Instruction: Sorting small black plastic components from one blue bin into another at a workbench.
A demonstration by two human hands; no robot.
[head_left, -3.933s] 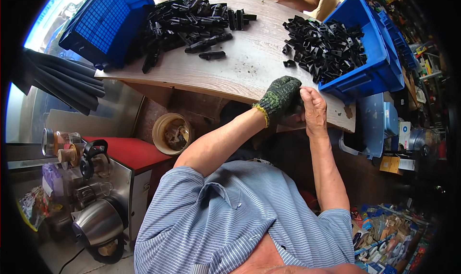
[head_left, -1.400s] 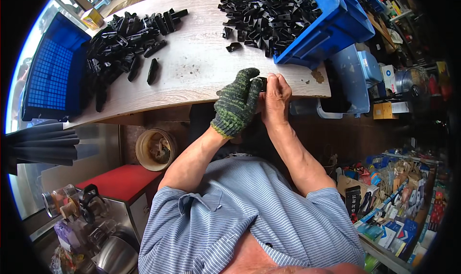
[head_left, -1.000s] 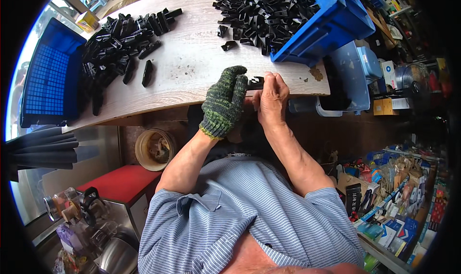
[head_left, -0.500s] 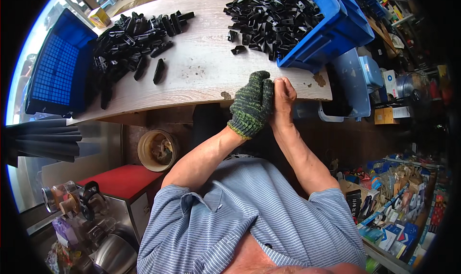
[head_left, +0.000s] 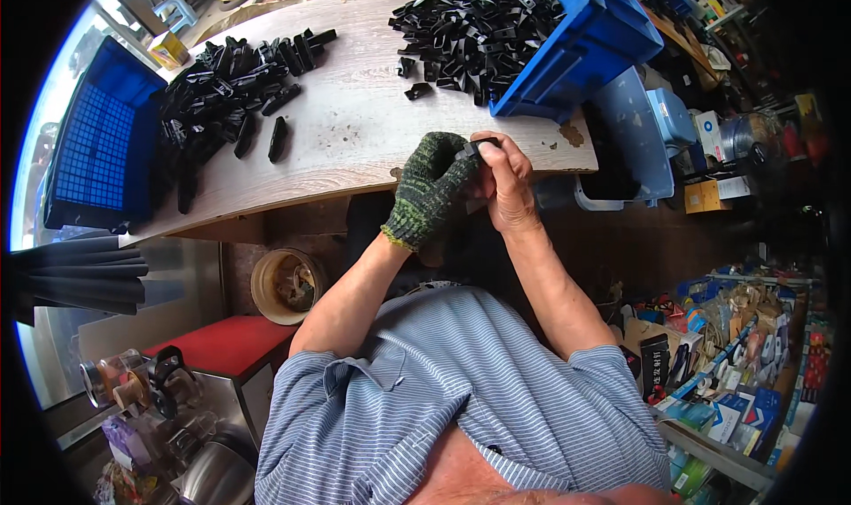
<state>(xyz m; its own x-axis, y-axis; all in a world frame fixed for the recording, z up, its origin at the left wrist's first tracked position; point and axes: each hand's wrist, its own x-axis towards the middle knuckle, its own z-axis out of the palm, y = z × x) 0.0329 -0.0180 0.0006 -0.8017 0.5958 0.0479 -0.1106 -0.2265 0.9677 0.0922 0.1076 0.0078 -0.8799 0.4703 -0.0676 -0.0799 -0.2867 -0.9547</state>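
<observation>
My left hand wears a dark green knitted glove, its fingers curled closed. My right hand is bare and meets it just off the table's near edge. Between the two pokes out a small black plastic piece, pinched by the right thumb and fingers, with the glove's fingertips closed against it. The glove hides part of it. Beyond my hands, a heap of small black plastic pieces spills from a tipped blue crate. To the left lies a heap of longer black plastic parts.
A blue basket with gridded walls leans at the table's left end. Below the pale wooden table stands a round bucket, near a red-topped cabinet. Translucent bins stand at right, above shelves crowded with packaged goods.
My hands have come slightly left and turned apart a little, exposing a black piece between them. The whole view has shifted, so the table and heaps sit a bit further left.
</observation>
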